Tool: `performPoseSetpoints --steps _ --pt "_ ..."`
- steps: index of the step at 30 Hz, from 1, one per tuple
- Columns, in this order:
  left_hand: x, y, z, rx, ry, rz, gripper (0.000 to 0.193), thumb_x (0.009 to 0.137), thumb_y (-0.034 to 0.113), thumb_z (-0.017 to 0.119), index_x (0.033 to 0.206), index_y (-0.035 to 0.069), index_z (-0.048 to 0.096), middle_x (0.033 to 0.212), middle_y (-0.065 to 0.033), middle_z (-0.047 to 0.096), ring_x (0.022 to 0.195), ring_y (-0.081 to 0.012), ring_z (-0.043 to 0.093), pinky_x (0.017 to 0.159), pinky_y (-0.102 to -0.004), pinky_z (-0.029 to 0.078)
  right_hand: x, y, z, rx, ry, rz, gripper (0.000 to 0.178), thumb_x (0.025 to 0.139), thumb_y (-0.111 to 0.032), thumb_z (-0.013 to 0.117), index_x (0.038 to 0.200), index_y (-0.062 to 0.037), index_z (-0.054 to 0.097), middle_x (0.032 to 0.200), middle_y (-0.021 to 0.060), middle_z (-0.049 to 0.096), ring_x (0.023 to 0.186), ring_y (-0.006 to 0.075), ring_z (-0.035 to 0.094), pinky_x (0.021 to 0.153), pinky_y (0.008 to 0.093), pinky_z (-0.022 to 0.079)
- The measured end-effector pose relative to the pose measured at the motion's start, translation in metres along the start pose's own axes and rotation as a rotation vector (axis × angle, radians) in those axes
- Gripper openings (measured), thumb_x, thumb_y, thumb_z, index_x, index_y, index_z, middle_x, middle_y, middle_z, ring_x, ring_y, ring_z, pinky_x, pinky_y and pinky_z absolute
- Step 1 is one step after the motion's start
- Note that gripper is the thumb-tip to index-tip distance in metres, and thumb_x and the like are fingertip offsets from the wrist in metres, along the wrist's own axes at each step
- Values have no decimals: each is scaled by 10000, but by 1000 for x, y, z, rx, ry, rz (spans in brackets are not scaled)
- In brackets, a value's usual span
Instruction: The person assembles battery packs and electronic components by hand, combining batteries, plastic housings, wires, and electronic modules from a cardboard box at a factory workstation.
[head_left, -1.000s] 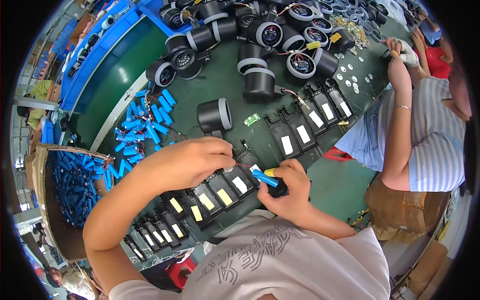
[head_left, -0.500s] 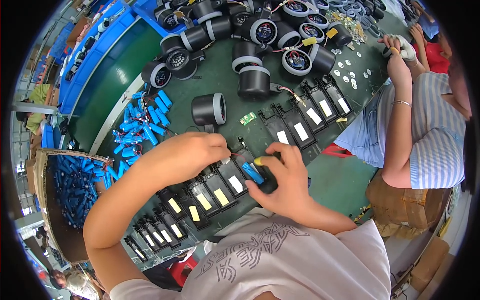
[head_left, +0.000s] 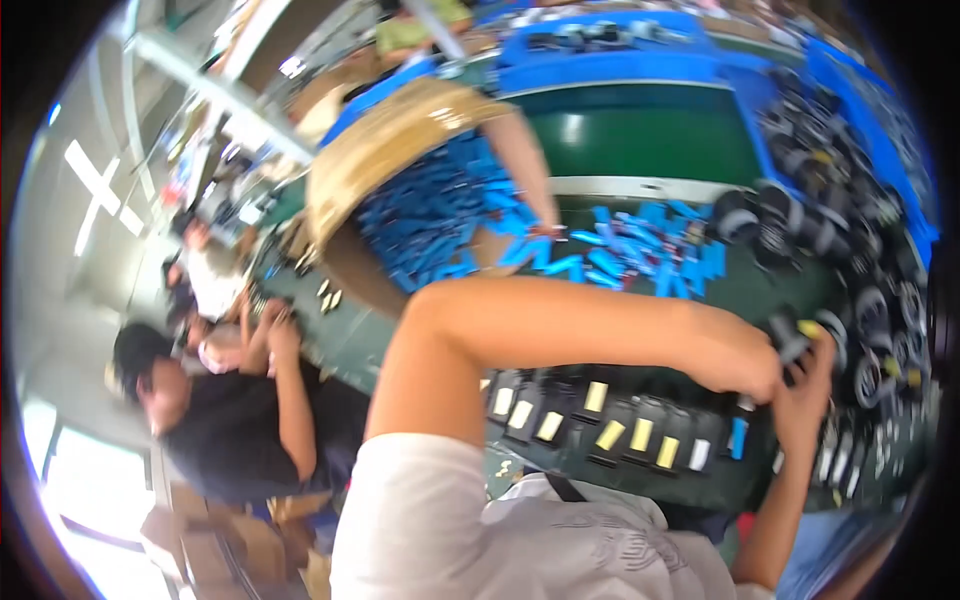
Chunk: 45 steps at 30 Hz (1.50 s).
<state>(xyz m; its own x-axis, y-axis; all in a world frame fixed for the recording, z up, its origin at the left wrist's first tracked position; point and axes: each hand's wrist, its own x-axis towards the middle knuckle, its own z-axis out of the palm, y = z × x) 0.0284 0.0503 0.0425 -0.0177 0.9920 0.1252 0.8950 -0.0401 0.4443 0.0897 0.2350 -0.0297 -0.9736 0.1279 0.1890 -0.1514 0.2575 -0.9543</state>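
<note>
At the right, both my hands are close together over the row of black plastic cases, blurred by motion. My right hand (head_left: pixel 808 385) curls its fingers, one with a yellow tip cover, against a black cylindrical housing (head_left: pixel 788 338). My left hand (head_left: pixel 735 355) is closed beside it; its fingertips are hidden, and whatever they pinch cannot be made out. Just below, a blue battery cell (head_left: pixel 738 438) lies in one black case. Left of it are black cases with a white label (head_left: pixel 699 455) and yellow labels (head_left: pixel 641 440).
A cardboard box (head_left: pixel 330 190) full of blue cells lies tipped open at the far left, with loose blue cells (head_left: pixel 640 245) spilling beside it. Black housings (head_left: pixel 775 225) crowd the right. Blue bins (head_left: pixel 610 68) line the back. A person in black (head_left: pixel 240 430) works at the left.
The view has swung left, bringing the box and another person into sight. My right hand has left the blue cell and moved up to the black housing, closer to my left hand.
</note>
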Motion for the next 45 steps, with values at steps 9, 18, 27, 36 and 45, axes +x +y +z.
performPoseSetpoints --steps 9,18,27,36,45 --pt "9 19 -39 262 -15 -114 145 780 133 550 783 43 663 793 -157 658 754 -345 642 601 -474 502 11 -10 -13 160 160 -125 670 816 67 613 1387 -69 288 1346 166 368 1232 270 438 1017 394 402" --pt "-6 13 -107 220 68 -320 279 835 257 519 960 66 680 854 -192 650 804 -351 633 699 -440 503 16 -33 -38 140 167 -235 600 840 59 605 1351 -50 309 1324 163 430 1130 251 519 953 346 450" --pt "-115 -138 -157 541 103 -715 161 718 -29 644 878 -18 663 840 -182 644 816 -346 620 734 -376 499 -12 -27 -66 -24 291 -190 414 793 28 672 1175 5 513 1127 105 563 992 179 581 856 295 491" --pt "-63 -103 -85 526 263 -717 343 780 43 611 1122 73 621 1154 -112 609 1065 -318 572 905 -393 473 -27 -30 -42 -475 94 -314 235 728 -35 705 955 -31 646 967 137 641 935 308 608 826 387 488" --pt "6 -98 -51 414 355 -569 232 807 28 529 996 51 662 1055 -121 641 937 -348 611 807 -408 506 25 -14 102 -823 -416 -451 144 620 -150 642 701 -34 670 784 121 632 795 284 621 692 401 514"
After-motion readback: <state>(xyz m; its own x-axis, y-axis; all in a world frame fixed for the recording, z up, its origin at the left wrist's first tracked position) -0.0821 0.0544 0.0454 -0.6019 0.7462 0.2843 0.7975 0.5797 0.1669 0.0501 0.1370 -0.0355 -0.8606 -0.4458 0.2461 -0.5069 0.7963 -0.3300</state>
